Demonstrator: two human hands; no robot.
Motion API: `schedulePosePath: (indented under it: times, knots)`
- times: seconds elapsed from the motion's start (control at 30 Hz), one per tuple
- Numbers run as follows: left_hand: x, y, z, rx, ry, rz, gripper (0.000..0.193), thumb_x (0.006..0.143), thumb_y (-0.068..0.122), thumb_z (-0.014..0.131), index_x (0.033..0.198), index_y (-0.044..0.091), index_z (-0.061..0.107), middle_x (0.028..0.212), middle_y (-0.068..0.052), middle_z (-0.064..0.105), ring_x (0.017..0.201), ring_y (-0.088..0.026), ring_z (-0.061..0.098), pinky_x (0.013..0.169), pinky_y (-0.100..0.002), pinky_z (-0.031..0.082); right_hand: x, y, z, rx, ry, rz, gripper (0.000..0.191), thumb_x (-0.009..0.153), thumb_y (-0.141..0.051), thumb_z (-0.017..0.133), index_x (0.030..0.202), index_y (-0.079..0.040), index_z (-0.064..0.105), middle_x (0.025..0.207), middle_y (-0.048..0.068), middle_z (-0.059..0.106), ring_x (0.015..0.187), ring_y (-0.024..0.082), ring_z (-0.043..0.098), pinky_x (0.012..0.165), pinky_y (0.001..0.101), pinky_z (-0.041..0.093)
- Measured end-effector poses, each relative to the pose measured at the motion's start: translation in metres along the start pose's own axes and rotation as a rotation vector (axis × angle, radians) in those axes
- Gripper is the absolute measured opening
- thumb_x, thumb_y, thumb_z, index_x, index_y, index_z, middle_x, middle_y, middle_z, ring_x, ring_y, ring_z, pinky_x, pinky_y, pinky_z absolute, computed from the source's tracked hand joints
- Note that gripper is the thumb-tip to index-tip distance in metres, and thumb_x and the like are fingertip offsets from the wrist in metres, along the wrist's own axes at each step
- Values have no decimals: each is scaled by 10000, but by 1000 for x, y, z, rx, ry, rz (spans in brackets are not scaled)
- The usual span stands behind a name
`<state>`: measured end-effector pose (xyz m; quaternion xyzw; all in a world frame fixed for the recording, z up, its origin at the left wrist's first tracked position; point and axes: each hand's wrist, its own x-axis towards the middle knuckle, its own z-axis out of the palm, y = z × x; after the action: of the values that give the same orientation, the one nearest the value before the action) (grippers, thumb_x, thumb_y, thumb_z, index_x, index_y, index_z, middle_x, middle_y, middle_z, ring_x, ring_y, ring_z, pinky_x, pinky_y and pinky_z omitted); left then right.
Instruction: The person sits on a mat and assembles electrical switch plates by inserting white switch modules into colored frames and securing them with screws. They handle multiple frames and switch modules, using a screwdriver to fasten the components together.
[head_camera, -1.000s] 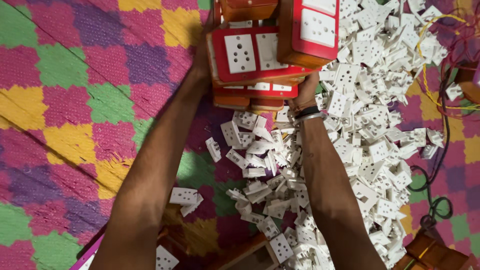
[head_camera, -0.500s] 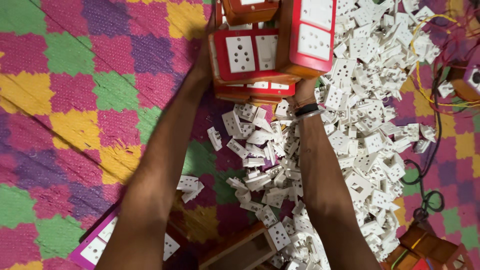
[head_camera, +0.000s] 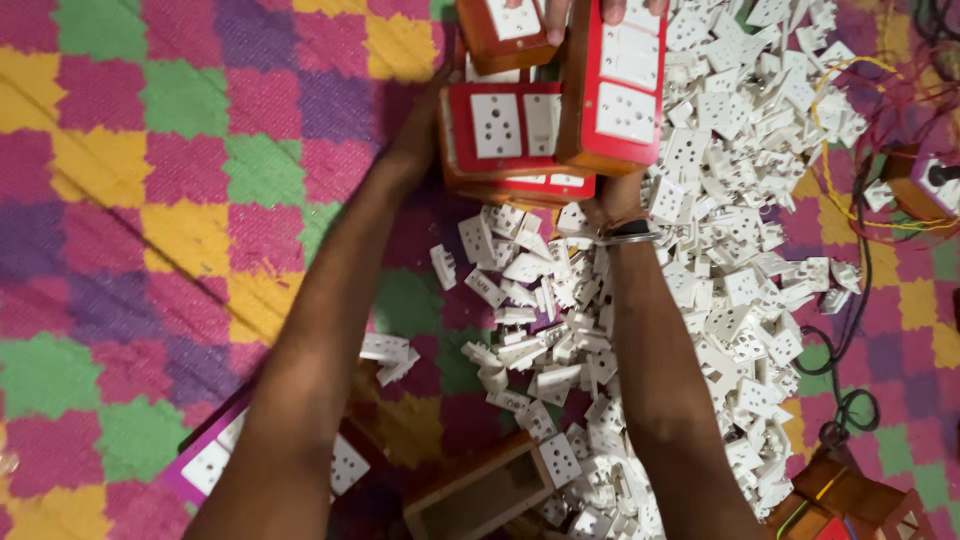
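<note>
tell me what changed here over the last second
Little changed. The left hand and right hand still hold the stack of red-faced wooden switch boxes with white sockets from either side; it sits slightly higher in the head view, though the camera may have shifted. Another person's fingers now show at the top edge on the upper boxes. The heap of white plastic socket parts and chequered woven mat look unchanged.

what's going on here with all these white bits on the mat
A person sitting over a checkered mat holds a stack of red switch boxes between both hands: the left hand on its left side, the right hand under its right edge. Another person's fingers grip more boxes at the top. A big pile of white sockets lies beside and below, with an open wooden box near the bottom.
</note>
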<state>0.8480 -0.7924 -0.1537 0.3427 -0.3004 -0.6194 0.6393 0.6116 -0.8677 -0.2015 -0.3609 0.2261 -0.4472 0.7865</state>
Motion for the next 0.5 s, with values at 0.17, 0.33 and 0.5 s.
schedulePosePath:
  times: [0.17, 0.33, 0.5]
  knots:
    - [-55, 16, -21, 357, 132, 88, 585, 1114, 476, 476, 1386, -34, 561, 1350, -112, 617, 1250, -216, 523, 1136, -408, 401, -36, -26, 14, 139, 33, -14, 548, 1056, -488, 475, 1430, -93, 543, 1408, 70, 628, 1311, 243, 632, 1151, 408, 538]
    - [-208, 52, -54, 913, 350, 55, 549, 1063, 429, 495, 1379, -15, 569, 1315, -154, 642, 1201, -261, 588, 1063, -397, 448, -127, -48, 11, -1, 137, -5, 461, 1089, -488, 552, 1287, -78, 624, 1183, 66, 679, 1058, 199, 640, 886, 337, 545]
    - [-403, 76, -41, 1119, 336, -28, 591, 1055, 394, 600, 1466, -17, 490, 1353, -214, 644, 1237, -295, 632, 1060, -390, 484, -254, -51, 32, -249, 273, 24, 339, 1044, -396, 602, 1173, -86, 653, 1037, 70, 707, 919, 185, 677, 786, 316, 560]
